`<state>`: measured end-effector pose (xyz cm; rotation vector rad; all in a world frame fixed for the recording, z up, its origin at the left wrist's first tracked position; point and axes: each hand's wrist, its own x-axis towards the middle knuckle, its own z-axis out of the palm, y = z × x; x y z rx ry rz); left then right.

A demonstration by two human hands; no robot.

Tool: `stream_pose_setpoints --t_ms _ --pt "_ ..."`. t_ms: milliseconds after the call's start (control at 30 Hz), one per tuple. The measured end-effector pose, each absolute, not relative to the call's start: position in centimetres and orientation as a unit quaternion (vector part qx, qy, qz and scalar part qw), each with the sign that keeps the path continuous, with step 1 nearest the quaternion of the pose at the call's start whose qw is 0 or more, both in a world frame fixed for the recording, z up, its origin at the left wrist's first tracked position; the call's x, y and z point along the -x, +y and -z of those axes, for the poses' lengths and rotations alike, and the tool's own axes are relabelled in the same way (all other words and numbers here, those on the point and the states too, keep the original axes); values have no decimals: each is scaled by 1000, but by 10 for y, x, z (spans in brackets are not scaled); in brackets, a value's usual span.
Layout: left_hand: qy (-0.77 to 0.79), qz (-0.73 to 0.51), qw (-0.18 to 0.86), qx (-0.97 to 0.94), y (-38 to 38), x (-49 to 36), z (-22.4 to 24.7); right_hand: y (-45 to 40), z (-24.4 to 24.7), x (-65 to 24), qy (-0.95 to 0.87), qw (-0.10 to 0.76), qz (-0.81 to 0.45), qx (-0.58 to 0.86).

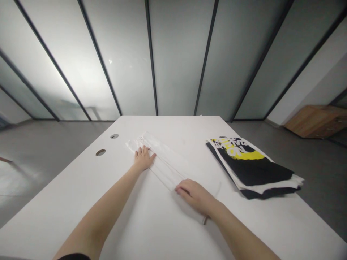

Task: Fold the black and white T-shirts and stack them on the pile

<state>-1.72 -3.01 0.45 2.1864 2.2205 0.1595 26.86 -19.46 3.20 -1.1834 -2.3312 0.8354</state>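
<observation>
A long strip of clear, thin plastic (166,159) lies diagonally on the white table, from the back left toward the front right. My left hand (143,157) rests flat on its far end with the fingers spread. Near the other end, my right hand (191,193) has its fingers curled together at the plastic's edge, pinching it. A small grey piece (204,220) shows beneath my right wrist; what it belongs to is hidden.
On the right of the white table (130,231) sits a stack of black and white folded cloths (260,169), the top one printed yellow and white. Round holes (100,152) mark the left side. Frosted glass panels stand behind; a wooden cabinet (317,121) is far right.
</observation>
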Motion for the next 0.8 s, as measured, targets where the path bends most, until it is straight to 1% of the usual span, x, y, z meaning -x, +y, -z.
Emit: stream_pose_setpoints --t_ms 100,167,267,333,400,667,800 --pt "743 -41 -17 -667 -36 4 -3 -188 -18 -260 -828 275 -228 431" --pt "724 -41 -35 -687 -48 -15 2 -187 -7 -251 -845 280 -185 416" --pt "676 -46 -20 -735 -70 -46 14 -190 5 -238 -865 207 -151 432" --pt "671 -49 -8 -740 -78 -59 21 -194 10 -234 -866 151 -145 454" --pt "675 -55 -6 -736 -77 -61 23 -198 12 -234 -865 119 -145 466" --pt "727 -57 -3 -684 -37 -9 12 -203 -1 -253 -881 60 -174 437" --pt "753 -54 13 -656 -22 22 6 -208 -9 -270 -885 49 -204 416"
